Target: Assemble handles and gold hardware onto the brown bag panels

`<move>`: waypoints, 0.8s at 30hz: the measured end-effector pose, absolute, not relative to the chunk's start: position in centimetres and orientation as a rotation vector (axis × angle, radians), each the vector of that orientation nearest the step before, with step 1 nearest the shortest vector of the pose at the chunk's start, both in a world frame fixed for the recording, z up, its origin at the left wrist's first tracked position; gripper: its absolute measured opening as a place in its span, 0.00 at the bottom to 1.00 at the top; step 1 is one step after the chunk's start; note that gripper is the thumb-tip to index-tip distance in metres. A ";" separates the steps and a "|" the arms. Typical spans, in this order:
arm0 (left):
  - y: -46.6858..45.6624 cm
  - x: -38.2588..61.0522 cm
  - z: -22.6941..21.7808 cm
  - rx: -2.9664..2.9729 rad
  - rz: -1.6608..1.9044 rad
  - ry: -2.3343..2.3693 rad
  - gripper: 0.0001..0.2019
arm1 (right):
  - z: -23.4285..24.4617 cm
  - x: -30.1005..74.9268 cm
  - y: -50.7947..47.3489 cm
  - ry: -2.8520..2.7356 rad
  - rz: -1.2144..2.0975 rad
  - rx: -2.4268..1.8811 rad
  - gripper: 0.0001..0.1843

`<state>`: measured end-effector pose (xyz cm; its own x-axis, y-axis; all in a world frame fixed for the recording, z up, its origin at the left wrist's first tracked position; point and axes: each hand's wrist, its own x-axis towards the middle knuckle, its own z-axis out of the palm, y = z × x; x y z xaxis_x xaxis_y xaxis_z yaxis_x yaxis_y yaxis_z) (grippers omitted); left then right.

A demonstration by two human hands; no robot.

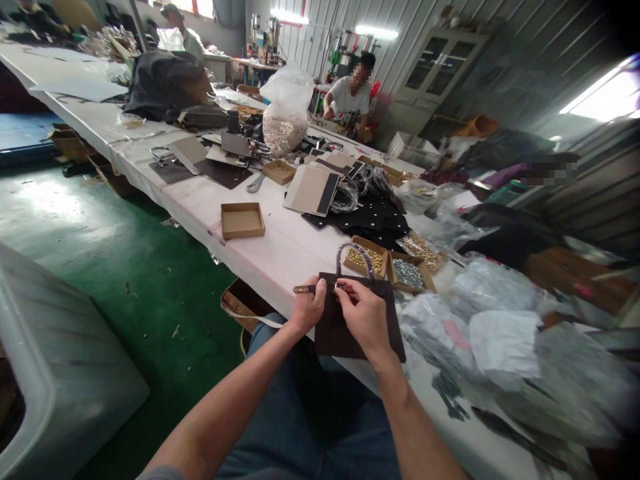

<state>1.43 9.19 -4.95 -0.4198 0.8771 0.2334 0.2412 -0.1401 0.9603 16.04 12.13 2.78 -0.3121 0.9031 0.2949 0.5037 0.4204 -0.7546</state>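
Note:
A dark brown bag panel (336, 337) lies at the table edge over my lap, its arched handle (367, 255) wrapped in clear film. My left hand (309, 308) is closed on a short dark strap (304, 289) at the panel's left upper edge; the strap's end carries gold-coloured metal. Thumb and fingers of my right hand (364, 312) pinch together over the upper part of the panel, on a small shiny metal piece (335, 285). Its exact kind is too small to tell. Both hands are close together, and the right one covers part of the panel.
Beyond the panel stand a box of gold-coloured fittings (364, 259) and a box of silver fittings (407, 273). A shallow cardboard box (243, 221) sits farther left. Stacked panels (311, 189) and plastic bags (505, 343) crowd the table. A person (350, 97) works at the back.

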 end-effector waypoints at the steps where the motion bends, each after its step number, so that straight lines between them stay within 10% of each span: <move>1: 9.2 1.4 -5.0 1.264 1.601 1.614 0.20 | 2.8 16.0 12.2 -1.976 0.696 -1.185 0.14; 24: 8.7 2.0 -5.9 1.315 1.604 1.632 0.20 | 3.4 15.1 12.2 -2.246 0.371 -1.216 0.11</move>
